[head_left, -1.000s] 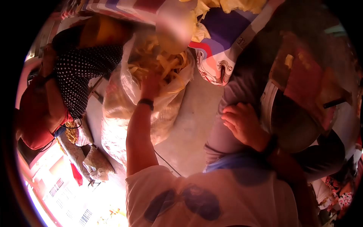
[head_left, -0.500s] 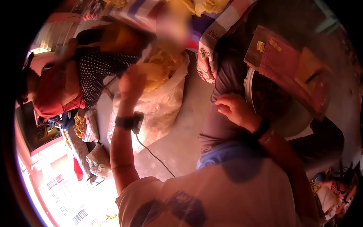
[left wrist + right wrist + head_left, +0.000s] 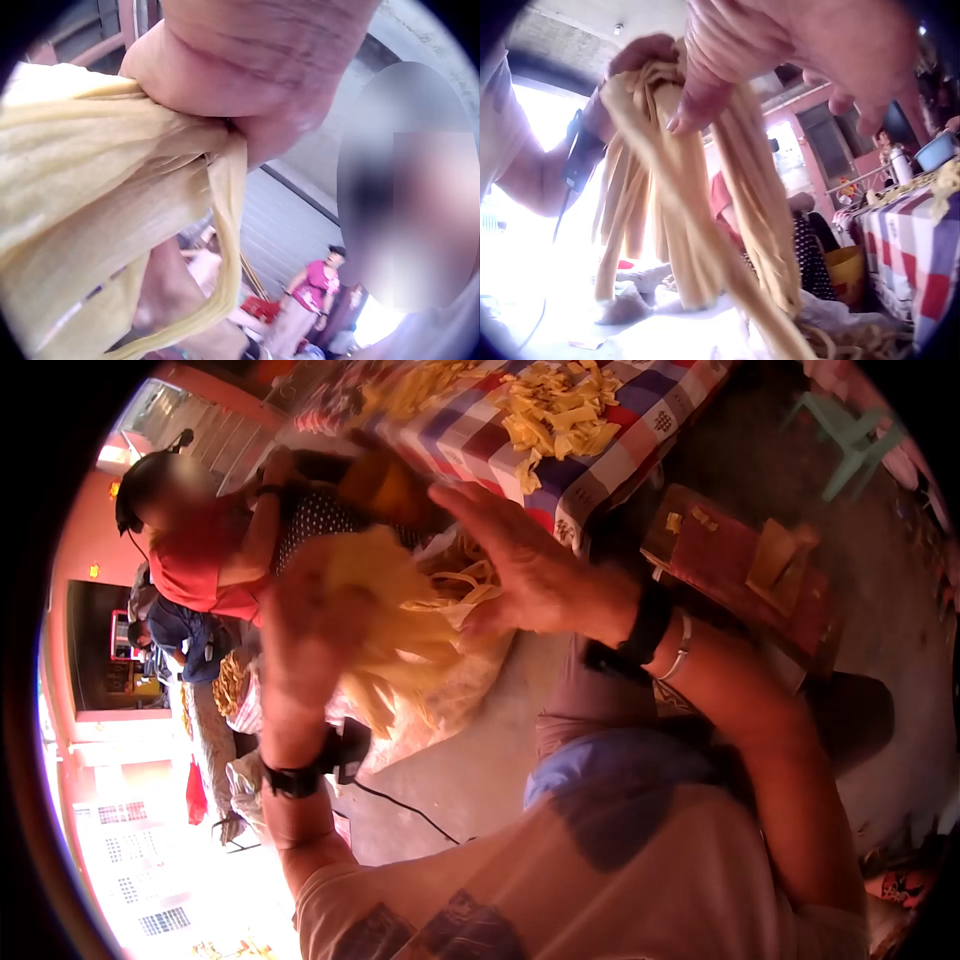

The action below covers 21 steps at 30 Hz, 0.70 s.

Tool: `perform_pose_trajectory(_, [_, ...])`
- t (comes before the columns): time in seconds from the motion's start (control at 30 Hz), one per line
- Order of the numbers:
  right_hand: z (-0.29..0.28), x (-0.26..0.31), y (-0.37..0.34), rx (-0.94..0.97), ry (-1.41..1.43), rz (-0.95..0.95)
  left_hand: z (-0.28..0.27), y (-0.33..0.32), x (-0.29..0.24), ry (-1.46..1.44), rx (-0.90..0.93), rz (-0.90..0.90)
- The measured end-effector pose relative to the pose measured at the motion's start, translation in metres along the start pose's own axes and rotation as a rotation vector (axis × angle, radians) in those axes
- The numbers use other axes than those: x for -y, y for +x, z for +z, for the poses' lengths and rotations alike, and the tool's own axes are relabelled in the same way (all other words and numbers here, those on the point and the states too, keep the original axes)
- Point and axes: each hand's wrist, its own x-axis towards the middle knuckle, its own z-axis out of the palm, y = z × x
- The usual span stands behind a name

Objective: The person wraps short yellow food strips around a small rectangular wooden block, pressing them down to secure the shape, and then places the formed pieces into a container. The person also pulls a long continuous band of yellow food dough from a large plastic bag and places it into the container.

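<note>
High above the sack in the head view, my left hand [image 3: 310, 625] grips a hanging bunch of flat, pale yellow strips [image 3: 395, 620], blurred by motion. Seen from the left wrist, the strips [image 3: 97, 172] fold and gather under the curled fingers, and one loops down separately. My right hand [image 3: 545, 570] is raised opposite, fingers spread. From the right wrist, its thumb overlaps the top of the bunch [image 3: 682, 210] while the other fingers stay apart from it. Below is a large translucent sack [image 3: 460, 695] with more strips [image 3: 465, 575] at its mouth.
A checked-cloth table [image 3: 640, 435] bears a pile of yellow pieces [image 3: 560, 410]. To the right sits a red-topped board [image 3: 720, 565], with a green stool [image 3: 850, 445] beyond. Another person in a red top [image 3: 205, 575] sits beyond the sack. A cable [image 3: 410, 805] trails from my left wrist.
My left hand has come up out of the sack, lifting the bunch of strips. My right hand has left my leg and risen towards the bunch. The head view has tilted upward.
</note>
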Motion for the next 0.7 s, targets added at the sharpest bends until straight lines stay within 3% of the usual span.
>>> perform_pose_trajectory(0.07, [0.030, 0.015, -0.004, -0.016, 0.050, -0.043, 0.040, -0.023, 0.007, 0.282, 0.142, 0.162])
perform_pose_trajectory(0.1, [0.041, 0.012, -0.019, -0.062, 0.108, 0.046, 0.049, -0.026, 0.009, 0.335, 0.152, 0.214])
perform_pose_trajectory(0.13, [0.051, 0.006, -0.039, -0.040, 0.478, 0.170, 0.058, -0.030, 0.020, 0.364, 0.168, 0.228])
perform_pose_trajectory(0.17, [0.058, 0.001, -0.058, -0.018, 0.853, 0.306, 0.070, -0.036, 0.030, 0.534, 0.156, 0.494])
perform_pose_trajectory(0.2, [0.054, -0.006, -0.073, 0.011, 0.792, 0.281, 0.080, -0.045, 0.030, 0.591, 0.235, 0.355])
perform_pose_trajectory(0.23, [0.048, -0.014, -0.088, 0.039, 0.729, 0.257, 0.086, -0.053, 0.034, 0.578, 0.242, 0.403])
perform_pose_trajectory(0.3, [0.043, -0.034, -0.112, -0.057, 0.877, 0.369, 0.080, -0.056, 0.045, 0.441, 0.133, 0.584])
perform_pose_trajectory(0.37, [0.032, -0.044, -0.122, -0.210, 1.003, 0.497, 0.069, -0.054, 0.087, 0.389, -0.047, 0.525])
perform_pose_trajectory(0.4, [0.018, -0.034, -0.109, -0.251, 1.071, 0.647, 0.077, -0.049, 0.127, 0.264, -0.234, 0.398])
perform_pose_trajectory(0.43, [0.018, -0.034, -0.103, -0.239, 1.007, 0.689, 0.086, -0.041, 0.166, 0.209, -0.303, 0.153])
perform_pose_trajectory(0.47, [0.021, -0.047, -0.101, -0.132, 0.881, 0.676, 0.101, -0.031, 0.216, 0.277, -0.383, 0.115])
perform_pose_trajectory(0.5, [0.022, -0.059, -0.099, -0.022, 0.755, 0.655, 0.109, -0.024, 0.259, 0.405, -0.307, 0.136])
perform_pose_trajectory(0.57, [0.022, -0.071, -0.081, -0.008, 1.040, 0.672, 0.132, -0.011, 0.305, 0.408, -0.329, 0.184])
perform_pose_trajectory(0.63, [0.005, -0.070, -0.035, 0.190, 0.280, 0.318, 0.140, -0.008, 0.321, 0.832, -0.220, 0.172])
perform_pose_trajectory(0.67, [0.002, -0.049, -0.005, -0.032, 0.861, 0.514, 0.139, -0.007, 0.340, 0.819, -0.239, 0.107])
perform_pose_trajectory(0.7, [-0.008, -0.016, 0.020, 0.058, 0.522, 0.358, 0.129, -0.010, 0.354, 0.881, -0.261, -0.009])
